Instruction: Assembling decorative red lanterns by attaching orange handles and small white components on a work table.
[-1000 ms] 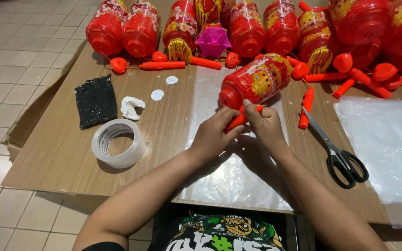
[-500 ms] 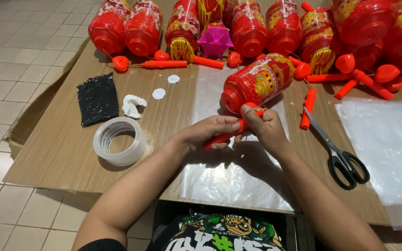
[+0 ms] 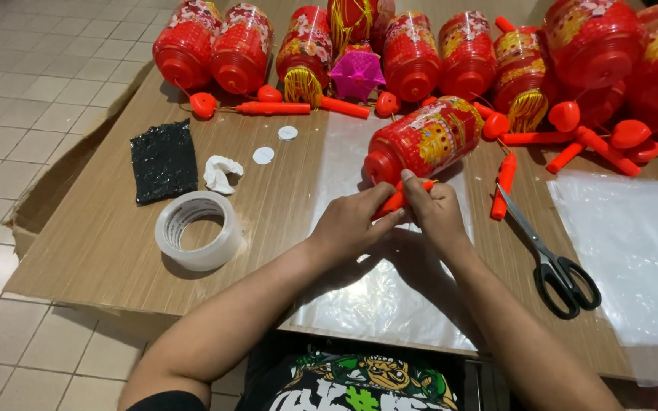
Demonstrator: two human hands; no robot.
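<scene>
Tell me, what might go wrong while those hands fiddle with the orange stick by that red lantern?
The red lantern lies on its side against the orange stick held by the left hand and right hand; a push could roll it. The scissors lie close beside the right forearm and might get knocked. The clear plastic sheet under the wrists looks slippery.

Two bare forearms enter from the six o'clock edge of the view and run up toward its centre, ending in the left hand [image 3: 352, 224] and the right hand [image 3: 437, 215]. Neither wrist carries a watch, band or glove, and no rings can be made out on the fingers. At about seven o'clock a dark, short sleeve edge [image 3: 163, 400] caps the left upper arm. Between the arms, at six o'clock, shows a black shirt [image 3: 359, 377] printed with a bright cartoon-like graphic in green, yellow and white, with brown and orange touches.
</scene>
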